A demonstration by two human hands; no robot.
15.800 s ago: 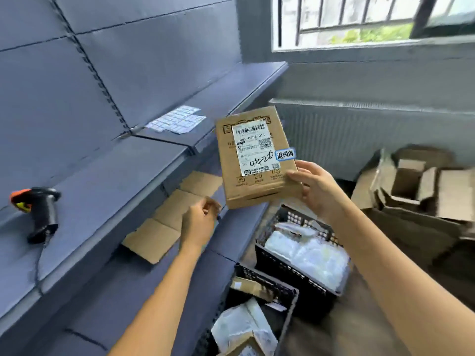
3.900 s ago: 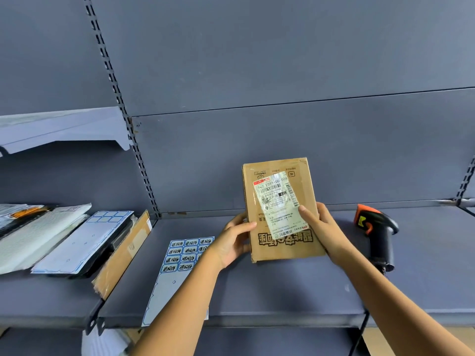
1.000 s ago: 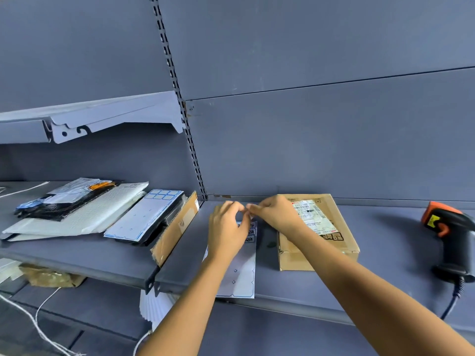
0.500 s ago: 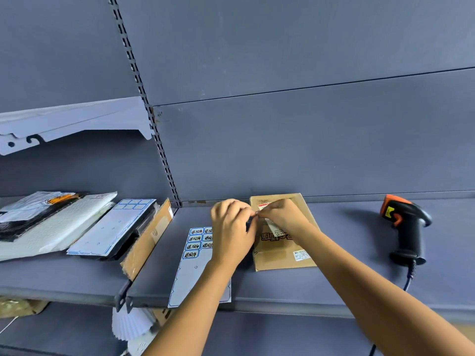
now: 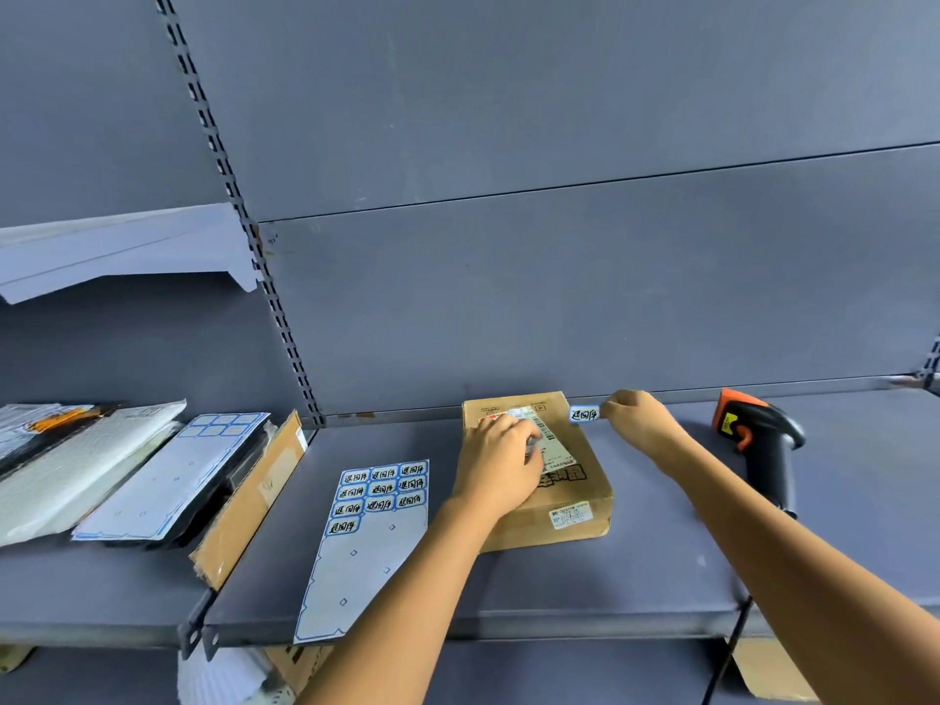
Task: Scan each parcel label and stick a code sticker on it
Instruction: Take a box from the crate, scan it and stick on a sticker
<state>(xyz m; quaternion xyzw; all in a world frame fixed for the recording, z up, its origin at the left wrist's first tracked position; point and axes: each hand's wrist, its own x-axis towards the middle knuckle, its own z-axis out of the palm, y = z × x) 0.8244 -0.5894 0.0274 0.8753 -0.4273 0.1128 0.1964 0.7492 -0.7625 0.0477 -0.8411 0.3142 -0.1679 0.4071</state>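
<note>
Left hand (image 5: pixel 501 460) presses flat on the parcel (image 5: pixel 559 496); right hand (image 5: pixel 643 424) pinches a code sticker (image 5: pixel 584 414), probably next to lay it beside the label (image 5: pixel 552 445)

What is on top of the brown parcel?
On the parcel, the left hand covers part of the shipping label. The right hand pinches a sticker beside the far corner.

One parcel (image 5: pixel 585 493), one scanner (image 5: pixel 763 445) and two sticker sheets, near sheet (image 5: pixel 363 567) and left sheet (image 5: pixel 168 480), are counted. Ten stickers (image 5: pixel 381 488) are tallied on the near sheet; one loose sticker (image 5: pixel 584 414) apart.
</note>
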